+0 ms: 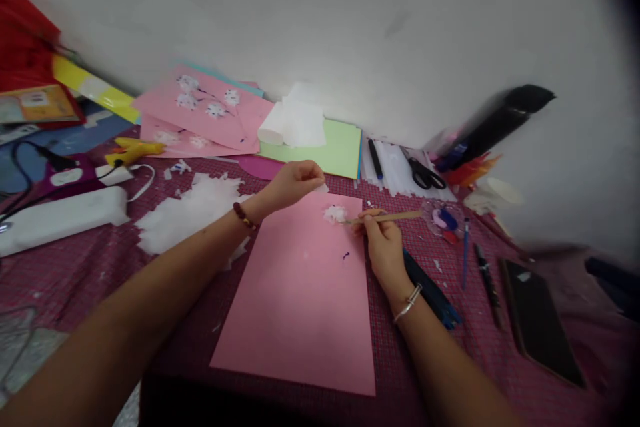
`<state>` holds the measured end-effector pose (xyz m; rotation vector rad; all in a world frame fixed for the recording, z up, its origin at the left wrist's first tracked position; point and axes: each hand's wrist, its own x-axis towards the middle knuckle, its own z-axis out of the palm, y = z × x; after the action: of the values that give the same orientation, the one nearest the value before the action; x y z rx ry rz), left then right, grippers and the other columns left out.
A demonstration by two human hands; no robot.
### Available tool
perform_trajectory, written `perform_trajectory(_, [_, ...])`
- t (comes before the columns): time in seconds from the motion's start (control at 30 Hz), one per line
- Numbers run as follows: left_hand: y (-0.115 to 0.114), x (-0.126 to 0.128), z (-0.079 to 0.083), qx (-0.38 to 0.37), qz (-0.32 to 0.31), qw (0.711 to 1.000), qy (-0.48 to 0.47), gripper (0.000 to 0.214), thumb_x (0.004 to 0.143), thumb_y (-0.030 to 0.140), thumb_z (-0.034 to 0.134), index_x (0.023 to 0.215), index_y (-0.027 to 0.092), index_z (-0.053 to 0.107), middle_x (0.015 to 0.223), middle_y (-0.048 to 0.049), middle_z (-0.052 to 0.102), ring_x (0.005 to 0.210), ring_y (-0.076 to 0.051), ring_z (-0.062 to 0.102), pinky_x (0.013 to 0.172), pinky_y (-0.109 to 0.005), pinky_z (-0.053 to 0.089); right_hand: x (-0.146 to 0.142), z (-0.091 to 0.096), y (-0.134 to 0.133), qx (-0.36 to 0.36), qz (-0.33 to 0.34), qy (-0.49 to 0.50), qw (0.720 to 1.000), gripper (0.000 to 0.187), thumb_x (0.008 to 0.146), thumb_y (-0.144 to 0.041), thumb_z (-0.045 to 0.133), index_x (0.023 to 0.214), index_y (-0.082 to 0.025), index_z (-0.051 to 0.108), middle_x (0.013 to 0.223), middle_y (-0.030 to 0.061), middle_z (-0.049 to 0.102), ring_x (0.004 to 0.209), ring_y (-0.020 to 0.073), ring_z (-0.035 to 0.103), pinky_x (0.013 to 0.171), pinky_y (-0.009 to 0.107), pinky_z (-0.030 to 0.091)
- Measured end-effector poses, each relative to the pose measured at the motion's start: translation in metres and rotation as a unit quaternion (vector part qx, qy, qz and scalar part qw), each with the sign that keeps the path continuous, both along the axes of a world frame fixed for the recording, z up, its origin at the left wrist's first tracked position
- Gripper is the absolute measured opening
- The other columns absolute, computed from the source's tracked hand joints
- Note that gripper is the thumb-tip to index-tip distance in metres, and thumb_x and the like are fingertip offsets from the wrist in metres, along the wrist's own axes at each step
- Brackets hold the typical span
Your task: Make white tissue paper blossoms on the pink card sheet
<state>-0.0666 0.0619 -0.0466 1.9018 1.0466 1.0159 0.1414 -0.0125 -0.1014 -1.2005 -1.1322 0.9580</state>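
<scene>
A pink sheet of paper (305, 307) lies in front of me, with a small white tissue-paper flower (335, 213) near its top edge and a purple mark below it. Over the top left of the sheet, my left hand (300, 180) pinches a small white piece of tissue paper (321, 188). My right hand (383, 243) is closed around a light wooden stick (400, 216), whose thin tip reaches the flower's right side. Blur hides whether that tip is a brush. A dark blue zippered case (430, 290) lies partly under my right wrist.
Torn white tissue pieces (187, 213) lie left of the sheet. Finished-looking pink flower sheets (210, 110), a tissue roll (293, 121) and green paper (340, 150) are behind. A yellow glue gun (133, 149) is left; scissors (425, 175), a paint palette (444, 219) and a phone-like slab (540, 320) are right.
</scene>
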Motion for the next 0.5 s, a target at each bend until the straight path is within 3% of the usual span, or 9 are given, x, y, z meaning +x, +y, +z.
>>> perform_trajectory(0.1, [-0.001, -0.001, -0.015, -0.094, -0.002, 0.994, -0.053, 0.01, 0.077, 0.02, 0.056, 0.069, 0.014, 0.056, 0.059, 0.0033, 0.05, 0.053, -0.006, 0.042, 0.051, -0.019, 0.032, -0.001, -0.001, 0.001, 0.005, 0.013, -0.042, 0.999, 0.014, 0.084, -0.034, 0.054, 0.078, -0.021, 0.057, 0.063, -0.0015, 0.06, 0.059, 0.0148, 0.056, 0.059, 0.029, 0.046])
perform_trajectory(0.27, [0.0, -0.007, -0.033, -0.194, 0.024, 0.974, -0.116, 0.011, 0.076, 0.024, 0.061, 0.082, 0.015, 0.057, 0.065, 0.0035, 0.053, 0.053, -0.004, 0.043, 0.05, -0.017, 0.033, -0.002, -0.004, 0.005, 0.013, 0.026, -0.086, 0.996, 0.018, 0.087, -0.036, 0.052, 0.079, -0.021, 0.058, 0.068, -0.0001, 0.059, 0.061, 0.0155, 0.056, 0.06, 0.029, 0.047])
perform_trajectory(0.37, [0.0, -0.006, -0.036, -0.223, 0.015, 0.966, -0.132, 0.017, 0.076, 0.021, 0.061, 0.091, 0.016, 0.056, 0.065, 0.0043, 0.053, 0.051, -0.004, 0.043, 0.049, -0.017, 0.031, -0.003, -0.005, 0.007, 0.023, 0.034, -0.1, 0.994, 0.018, 0.088, -0.036, 0.051, 0.081, -0.021, 0.058, 0.071, 0.001, 0.059, 0.065, 0.0163, 0.057, 0.062, 0.03, 0.048])
perform_trajectory(0.5, [0.002, -0.007, -0.037, -0.221, -0.01, 0.969, -0.11, 0.011, 0.076, 0.022, 0.062, 0.081, 0.014, 0.057, 0.062, 0.004, 0.052, 0.052, -0.004, 0.044, 0.051, -0.017, 0.032, -0.004, -0.004, 0.007, 0.04, 0.044, -0.103, 0.993, 0.017, 0.09, -0.034, 0.05, 0.084, -0.021, 0.06, 0.077, 0.0024, 0.061, 0.068, 0.0164, 0.058, 0.065, 0.03, 0.048])
